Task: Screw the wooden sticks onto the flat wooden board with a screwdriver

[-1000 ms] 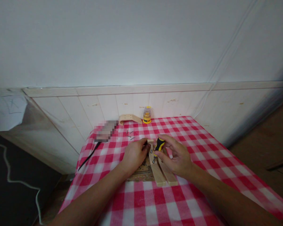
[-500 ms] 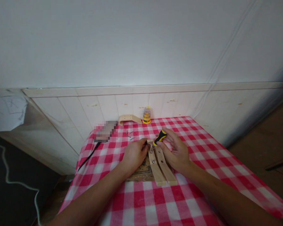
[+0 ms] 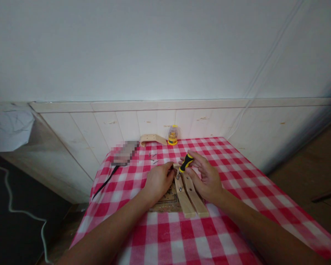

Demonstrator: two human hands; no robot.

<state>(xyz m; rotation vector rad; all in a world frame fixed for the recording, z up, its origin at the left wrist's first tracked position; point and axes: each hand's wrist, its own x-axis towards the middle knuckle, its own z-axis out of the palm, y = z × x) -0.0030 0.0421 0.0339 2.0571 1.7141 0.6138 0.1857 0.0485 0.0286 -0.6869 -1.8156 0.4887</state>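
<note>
My right hand (image 3: 209,180) is closed round the black-and-yellow handle of a screwdriver (image 3: 187,162), which leans with its tip down at a screw in the left wooden strip (image 3: 185,202). Another silver screw (image 3: 180,189) stands partly out of that strip, nearer to me. Closed at the strip's far left edge is my left hand (image 3: 160,183), its fingertips partly hidden. A second bent wooden strip (image 3: 198,202) with holes lies alongside on the right. Under the strips is a brown board (image 3: 165,207) with dark printed lines.
Several loose screws (image 3: 153,158) lie beyond my left hand. At the back stand a curved wooden piece (image 3: 154,138) and a yellow-based clear bit container (image 3: 173,135). A blurred-out object (image 3: 125,152) with a black strap is at the left. The checked tablecloth (image 3: 165,239) meets the panelled wall.
The screwdriver's handle stands slightly more upright, and my right fingers have shifted on it. My left hand stays at the strip. The whole view has moved a little.
</note>
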